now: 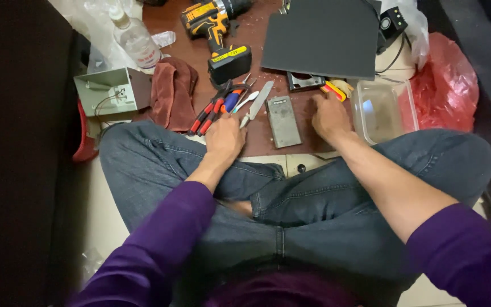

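Note:
I sit cross-legged on the floor in jeans and purple sleeves. My left hand [224,138] rests on the near edge of a brown board [262,139], fingers closed around the handle end of a metal knife [257,103] whose blade points away from me. My right hand [328,116] lies fingers-down on the board just right of a flat grey metal plate [283,120], touching the board near it and holding nothing. Red-handled tools and a blue-handled screwdriver [217,107] lie left of the knife.
A yellow-and-black cordless drill [218,31] lies at the back, a dark flat panel [320,37] to its right. Also around: clear plastic container [383,110], red plastic bag [449,82], brown cloth [171,91], white metal box [109,90], clear bottle [136,38].

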